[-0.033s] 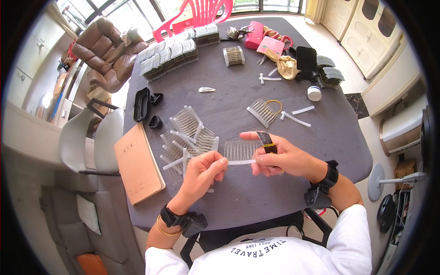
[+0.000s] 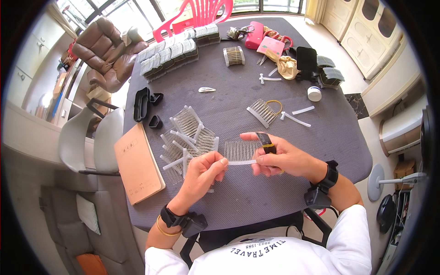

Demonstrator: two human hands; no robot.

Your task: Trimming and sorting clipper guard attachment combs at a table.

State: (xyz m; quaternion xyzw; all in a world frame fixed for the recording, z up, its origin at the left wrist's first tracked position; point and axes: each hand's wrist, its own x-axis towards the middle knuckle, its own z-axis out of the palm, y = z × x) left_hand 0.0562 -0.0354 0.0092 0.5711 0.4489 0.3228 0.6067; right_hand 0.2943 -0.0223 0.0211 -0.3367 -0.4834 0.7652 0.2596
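Left hand [image 2: 206, 168]: you pinch the wire comb [image 2: 240, 151];
Right hand [image 2: 288, 156]: you grip its right end;
Comb pile [image 2: 189, 136]: near your left hand

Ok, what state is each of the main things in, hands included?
Left hand: pinching one end of the comb
Right hand: gripping its other end
Comb: held level, teeth pointing away from the person
Black piece: in the right hand
Comb pile: heaped, overlapping
Looped comb: lying apart from the pile
Notebook: closed, flat
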